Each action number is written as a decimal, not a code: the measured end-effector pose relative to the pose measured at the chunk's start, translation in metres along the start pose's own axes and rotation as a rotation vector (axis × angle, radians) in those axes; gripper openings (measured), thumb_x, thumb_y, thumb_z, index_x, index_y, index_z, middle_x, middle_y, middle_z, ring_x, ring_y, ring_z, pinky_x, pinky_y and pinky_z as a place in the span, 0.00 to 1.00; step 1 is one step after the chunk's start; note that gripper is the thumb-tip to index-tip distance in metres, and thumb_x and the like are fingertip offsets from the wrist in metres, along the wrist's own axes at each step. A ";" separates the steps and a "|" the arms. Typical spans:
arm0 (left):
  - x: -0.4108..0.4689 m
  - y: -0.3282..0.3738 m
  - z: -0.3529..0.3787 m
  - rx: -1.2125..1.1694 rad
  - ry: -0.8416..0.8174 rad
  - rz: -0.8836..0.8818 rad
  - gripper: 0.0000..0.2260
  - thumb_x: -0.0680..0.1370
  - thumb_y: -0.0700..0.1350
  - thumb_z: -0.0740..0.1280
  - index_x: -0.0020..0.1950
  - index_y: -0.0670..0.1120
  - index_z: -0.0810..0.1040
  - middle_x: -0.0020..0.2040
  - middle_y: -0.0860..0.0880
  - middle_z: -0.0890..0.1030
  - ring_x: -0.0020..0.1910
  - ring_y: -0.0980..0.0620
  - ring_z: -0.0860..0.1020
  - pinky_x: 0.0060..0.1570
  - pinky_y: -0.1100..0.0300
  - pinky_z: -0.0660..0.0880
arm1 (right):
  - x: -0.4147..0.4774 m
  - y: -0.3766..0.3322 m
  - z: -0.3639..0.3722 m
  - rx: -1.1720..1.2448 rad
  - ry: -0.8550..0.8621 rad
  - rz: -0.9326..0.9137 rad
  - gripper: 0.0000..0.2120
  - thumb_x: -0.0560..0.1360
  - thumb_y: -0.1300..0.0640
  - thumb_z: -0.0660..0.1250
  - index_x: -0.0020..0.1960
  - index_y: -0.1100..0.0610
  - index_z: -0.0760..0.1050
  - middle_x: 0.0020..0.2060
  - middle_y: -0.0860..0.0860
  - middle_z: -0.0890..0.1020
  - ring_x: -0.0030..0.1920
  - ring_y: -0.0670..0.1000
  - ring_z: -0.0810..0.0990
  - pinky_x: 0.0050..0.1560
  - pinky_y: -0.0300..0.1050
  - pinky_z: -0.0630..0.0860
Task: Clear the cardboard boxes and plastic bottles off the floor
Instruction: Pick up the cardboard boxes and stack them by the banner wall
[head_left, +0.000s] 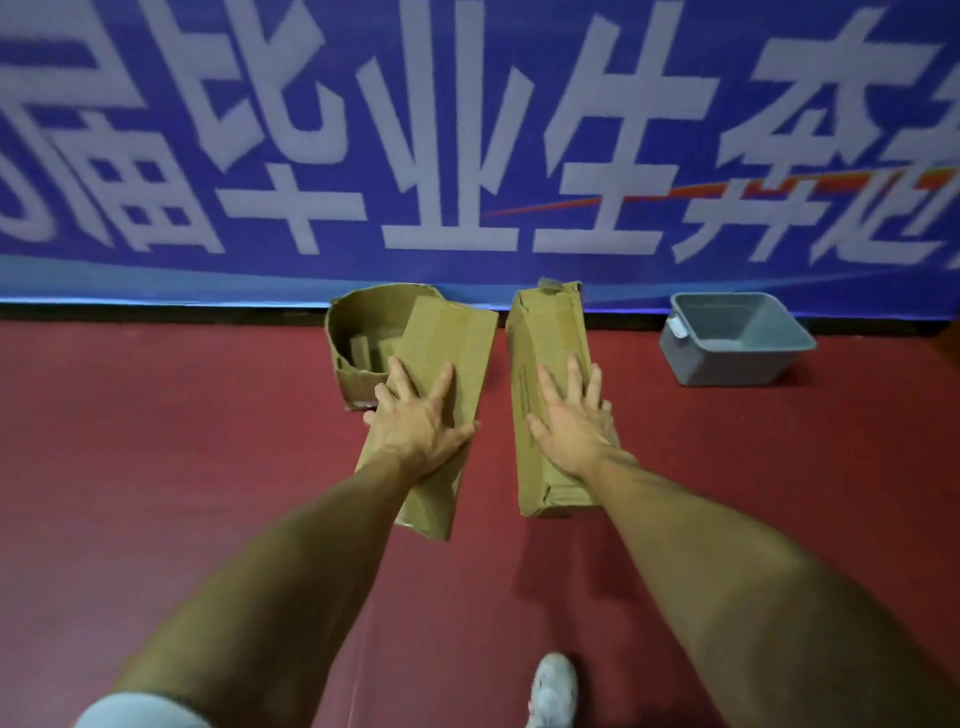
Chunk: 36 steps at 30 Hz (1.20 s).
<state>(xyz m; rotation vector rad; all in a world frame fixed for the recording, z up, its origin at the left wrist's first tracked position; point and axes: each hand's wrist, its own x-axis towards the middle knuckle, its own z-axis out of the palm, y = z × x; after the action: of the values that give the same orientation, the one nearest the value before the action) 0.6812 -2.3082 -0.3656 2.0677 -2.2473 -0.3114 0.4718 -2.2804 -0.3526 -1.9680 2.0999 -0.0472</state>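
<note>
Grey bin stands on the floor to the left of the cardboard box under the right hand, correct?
No: in the head view the grey bin is right of the cardboard box under the right hand, not left. It does stand on the floor.

Red floor (156, 467), far edge meets a blue banner wall (467, 156) w/ white lettering. Along that far edge, L to R: open cardboard box (358, 322), torn rim, scraps inside; flat cardboard piece (452, 353) overlapping its right side, can't tell if it touches the floor; long cardboard box (545, 332) just beside, lying lengthwise; grey bin (727, 364) well apart to the right. White shoe (553, 686) at near edge.
</note>
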 end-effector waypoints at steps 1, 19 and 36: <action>0.014 -0.008 -0.002 -0.002 -0.004 -0.027 0.40 0.73 0.74 0.59 0.79 0.65 0.44 0.79 0.35 0.40 0.70 0.33 0.60 0.64 0.36 0.66 | 0.020 -0.006 0.000 -0.006 -0.011 -0.026 0.34 0.84 0.47 0.55 0.82 0.49 0.39 0.78 0.55 0.32 0.78 0.66 0.34 0.75 0.65 0.53; 0.294 -0.054 -0.069 -0.135 0.039 -0.361 0.41 0.72 0.75 0.61 0.79 0.66 0.46 0.80 0.36 0.40 0.72 0.35 0.60 0.65 0.37 0.64 | 0.352 -0.080 -0.085 -0.045 -0.091 -0.276 0.34 0.84 0.48 0.56 0.82 0.49 0.39 0.79 0.56 0.34 0.78 0.65 0.34 0.76 0.66 0.49; 0.565 -0.168 -0.059 -0.078 -0.060 -0.401 0.40 0.73 0.75 0.58 0.79 0.65 0.45 0.79 0.35 0.41 0.70 0.35 0.61 0.62 0.39 0.67 | 0.637 -0.192 -0.052 -0.012 -0.171 -0.303 0.34 0.84 0.47 0.56 0.82 0.48 0.40 0.79 0.56 0.34 0.78 0.65 0.35 0.76 0.65 0.51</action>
<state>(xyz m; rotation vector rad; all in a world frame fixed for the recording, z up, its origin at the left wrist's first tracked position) 0.8051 -2.8870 -0.3884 2.4835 -1.7978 -0.4802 0.6189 -2.9315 -0.3710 -2.1956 1.6892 0.0736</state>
